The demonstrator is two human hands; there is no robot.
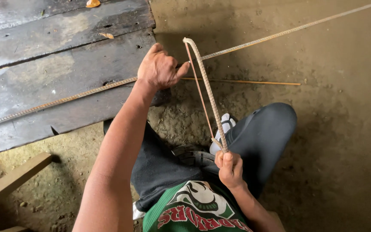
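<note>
A long ribbed steel bar (280, 33) runs diagonally from the dark wooden planks (44, 56) out over the dirt floor. My left hand (159, 68) presses down on this bar at the planks' edge, fingers closed around it. My right hand (230, 168) grips the lower end of a home-made saw (209, 92), a bowed ribbed rod with a thin reddish blade strung alongside it. The saw's far tip reaches the long bar just right of my left hand. Whether the blade touches the bar is unclear.
A thin orange rod (245, 81) lies on the dirt floor (344, 129) beyond the saw. My bent knees in dark trousers and a white shoe (226, 124) are under the saw. Pale timber (13, 176) lies at lower left. Dry leaves (92, 3) rest on the planks.
</note>
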